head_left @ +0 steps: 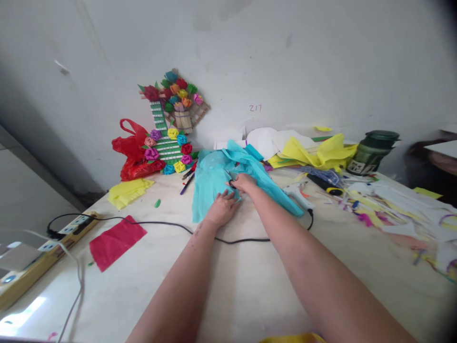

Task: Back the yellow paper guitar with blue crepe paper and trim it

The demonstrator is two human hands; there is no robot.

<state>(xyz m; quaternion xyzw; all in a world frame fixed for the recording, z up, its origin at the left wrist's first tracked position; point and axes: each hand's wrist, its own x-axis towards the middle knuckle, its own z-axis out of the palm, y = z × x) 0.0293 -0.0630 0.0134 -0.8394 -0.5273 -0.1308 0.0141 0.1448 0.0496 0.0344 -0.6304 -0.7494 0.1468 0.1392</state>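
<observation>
While my left hand (224, 208) lies flat with its fingers loosely spread on the blue paper (209, 190), my right hand (244, 182) is closed on what looks like a pair of scissors (232, 184), the dark handle showing at my fingertips. The paper lies under my left fingers and beyond both hands, and one long part of it runs down past the outer side of my right wrist. I cannot tell how wide the blades stand; they are too small to make out. To cut cleanly, I judge it best to press the paper down close beside the blades, so that such thin stuff cannot bunch or slip, with my left fingertips clear of the line. Short, even snips suit it better than a tug, which could tear it. The bunched part above my right hand deserves a check, since a hidden layer could get caught. The black cord (246, 242) crosses on my side of both hands, so I should lift the paper over it rather than drag.
</observation>
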